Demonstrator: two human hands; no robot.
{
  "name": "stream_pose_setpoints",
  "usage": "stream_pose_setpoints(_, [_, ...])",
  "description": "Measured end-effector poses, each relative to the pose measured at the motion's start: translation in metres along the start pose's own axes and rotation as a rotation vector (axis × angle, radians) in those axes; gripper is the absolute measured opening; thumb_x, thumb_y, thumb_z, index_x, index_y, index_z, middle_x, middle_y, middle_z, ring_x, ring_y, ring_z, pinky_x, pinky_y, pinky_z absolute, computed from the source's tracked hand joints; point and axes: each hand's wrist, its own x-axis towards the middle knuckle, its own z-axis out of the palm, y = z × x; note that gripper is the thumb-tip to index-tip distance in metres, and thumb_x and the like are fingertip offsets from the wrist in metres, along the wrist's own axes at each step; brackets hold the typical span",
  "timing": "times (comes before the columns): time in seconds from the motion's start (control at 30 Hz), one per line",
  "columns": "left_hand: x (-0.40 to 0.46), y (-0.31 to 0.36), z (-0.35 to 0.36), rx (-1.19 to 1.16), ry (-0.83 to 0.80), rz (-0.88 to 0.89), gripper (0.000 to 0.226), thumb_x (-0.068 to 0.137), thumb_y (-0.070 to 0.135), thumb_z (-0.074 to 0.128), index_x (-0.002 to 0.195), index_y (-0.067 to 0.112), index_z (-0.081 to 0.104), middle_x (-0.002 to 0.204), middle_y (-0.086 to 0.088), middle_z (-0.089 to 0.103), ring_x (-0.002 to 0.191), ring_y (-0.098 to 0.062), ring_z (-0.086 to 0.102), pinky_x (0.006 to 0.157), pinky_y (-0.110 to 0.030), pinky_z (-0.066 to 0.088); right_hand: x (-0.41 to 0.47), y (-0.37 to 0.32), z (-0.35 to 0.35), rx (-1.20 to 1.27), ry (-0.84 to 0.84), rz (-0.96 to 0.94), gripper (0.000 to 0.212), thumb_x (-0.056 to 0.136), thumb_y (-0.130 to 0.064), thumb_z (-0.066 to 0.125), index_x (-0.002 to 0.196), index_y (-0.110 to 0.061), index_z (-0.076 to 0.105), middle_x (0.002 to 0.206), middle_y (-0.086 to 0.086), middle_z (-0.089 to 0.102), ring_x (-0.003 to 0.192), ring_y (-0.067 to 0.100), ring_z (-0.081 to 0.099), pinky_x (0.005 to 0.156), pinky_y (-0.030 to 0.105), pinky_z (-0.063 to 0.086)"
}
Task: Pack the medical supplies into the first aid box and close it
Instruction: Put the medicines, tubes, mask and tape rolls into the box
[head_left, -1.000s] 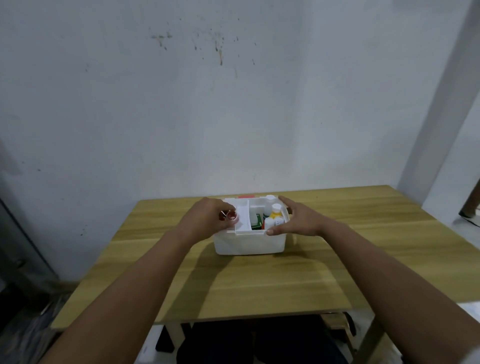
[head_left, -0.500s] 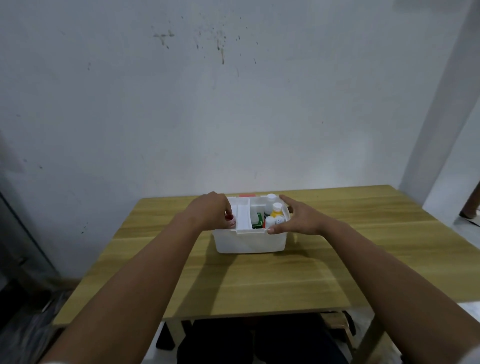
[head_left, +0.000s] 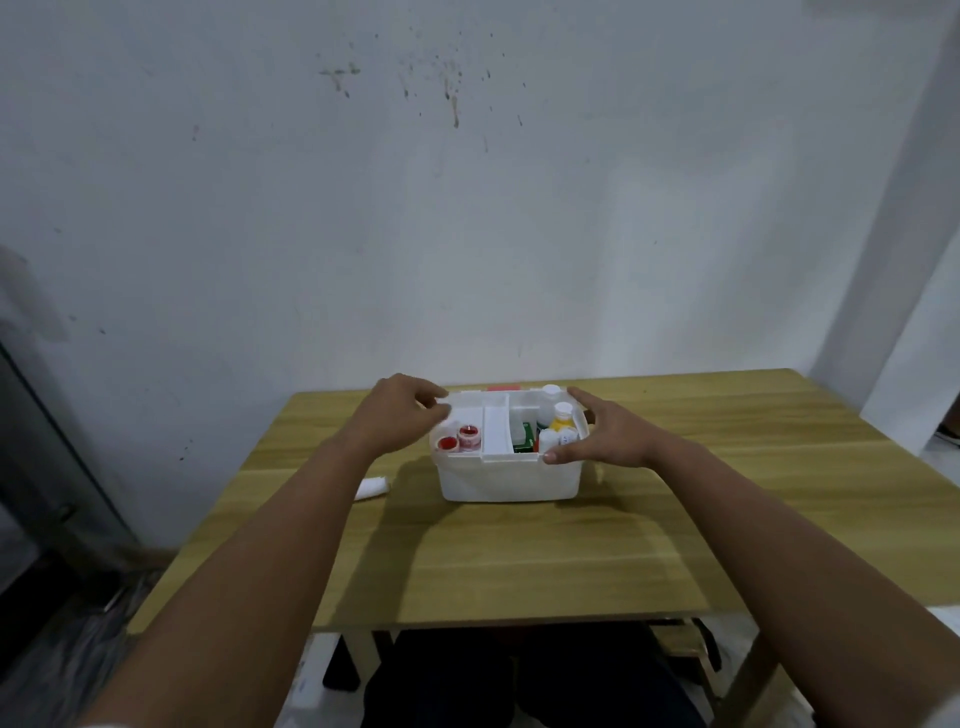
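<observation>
White first aid box at mid-surface, open, lid unseen. Left hand over left rim, grip loosely spread, empty; right hand bracing right rim, grip spread. Red-capped jars and yellow-capped bottle inside. Bandage roll left of box, unpacked: risk of closing without it; tall bottle possibly blocking lid.

bare forearms, white sleeve edges, dark trousers

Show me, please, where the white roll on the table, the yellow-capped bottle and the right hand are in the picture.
white roll (head_left: 372, 488): head view, middle of its visible side, left of the box.
yellow-capped bottle (head_left: 562, 417): head view, on its yellow top.
right hand (head_left: 605, 435): head view, back of the hand at the box's right rim.
</observation>
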Motion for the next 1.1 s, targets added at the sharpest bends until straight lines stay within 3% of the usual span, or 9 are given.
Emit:
stream_pose_setpoints(0.1, [-0.010,-0.026,-0.009,0.013,0.051,-0.091,0.028,0.093,0.023,0.063,0.116,0.019,0.078,0.114,0.000,0.075,0.099,-0.013,0.066,0.085,-0.028,0.049,-0.001,0.000,-0.001,-0.002,0.011,-0.016,0.091,0.075,-0.033,0.088,0.150,-0.028,0.036,0.103,-0.030,0.048,0.108,0.008,0.049,0.085,0.021,0.040])
stream_pose_setpoints(0.17, [-0.019,-0.049,-0.013,0.113,-0.123,-0.191,0.035,0.088,0.024,0.064,0.120,0.019,0.076,0.113,-0.001,0.073,0.099,-0.015,0.065,0.086,-0.029,0.049,-0.001,-0.001,-0.001,-0.001,0.011,-0.017,0.089,0.076,-0.032,0.088,0.149,-0.028,0.038,0.101,-0.034,0.046,0.106,0.007,0.049,0.076,0.015,0.040])
stream_pose_setpoints(0.3, [-0.042,-0.083,-0.015,0.232,-0.397,-0.359,0.073,0.054,0.064,0.066,0.119,0.032,0.068,0.111,0.005,0.065,0.102,-0.017,0.062,0.094,-0.032,0.050,0.000,-0.001,0.000,0.005,-0.002,-0.004,0.075,0.073,-0.037,0.089,0.128,-0.045,0.039,0.106,-0.034,0.052,0.105,0.004,0.056,0.071,0.009,0.041])
stream_pose_setpoints(0.4, [-0.047,-0.110,-0.008,0.265,-0.333,-0.371,0.049,0.076,0.039,0.076,0.122,0.023,0.074,0.118,-0.001,0.071,0.097,-0.017,0.062,0.082,-0.029,0.048,0.000,-0.001,0.000,0.025,-0.004,0.001,0.075,0.072,-0.037,0.089,0.124,-0.046,0.036,0.106,-0.034,0.052,0.099,-0.001,0.056,0.071,0.009,0.040])
stream_pose_setpoints(0.53, [-0.034,-0.106,-0.012,0.147,-0.120,-0.361,0.032,0.084,0.031,0.078,0.111,0.014,0.080,0.093,-0.001,0.073,0.083,-0.020,0.064,0.064,-0.029,0.044,-0.003,-0.002,0.000,0.024,0.007,0.003,0.078,0.073,-0.035,0.089,0.131,-0.044,0.037,0.103,-0.035,0.049,0.101,0.003,0.053,0.075,0.014,0.040])
stream_pose_setpoints(0.6, [-0.018,-0.079,-0.017,-0.059,-0.006,-0.355,0.036,0.083,0.031,0.081,0.115,0.013,0.079,0.097,-0.005,0.076,0.084,-0.020,0.068,0.068,-0.030,0.049,-0.002,-0.002,0.000,0.026,0.002,0.001,0.083,0.073,-0.036,0.090,0.138,-0.040,0.039,0.103,-0.036,0.049,0.100,0.000,0.054,0.075,0.013,0.040])
stream_pose_setpoints(0.73, [0.013,-0.006,-0.012,-0.245,0.012,-0.247,0.057,0.079,0.039,0.085,0.129,0.019,0.067,0.113,-0.009,0.071,0.094,-0.022,0.070,0.081,-0.037,0.059,-0.003,-0.002,0.000,0.024,-0.004,0.008,0.076,0.072,-0.038,0.090,0.123,-0.047,0.034,0.103,-0.037,0.048,0.095,-0.005,0.053,0.074,0.011,0.040])
stream_pose_setpoints(0.93, [0.027,0.068,0.034,0.078,-0.051,-0.049,0.040,0.085,0.036,0.077,0.117,0.016,0.063,0.107,0.001,0.063,0.091,-0.018,0.064,0.070,-0.031,0.049,0.002,0.004,-0.001,0.037,-0.006,0.005,0.077,0.069,-0.042,0.091,0.126,-0.048,0.040,0.109,-0.032,0.056,0.098,-0.005,0.057,0.074,0.012,0.043])
stream_pose_setpoints(1.1, [0.032,0.075,0.051,0.317,-0.040,-0.011,0.023,0.085,0.038,0.069,0.096,0.017,0.064,0.092,-0.001,0.068,0.084,-0.022,0.065,0.064,-0.032,0.051,0.009,0.013,-0.010,0.022,-0.013,0.033,0.101,0.068,-0.045,0.090,0.152,-0.035,0.036,0.112,-0.025,0.058,0.109,0.006,0.058,0.073,0.018,0.048])
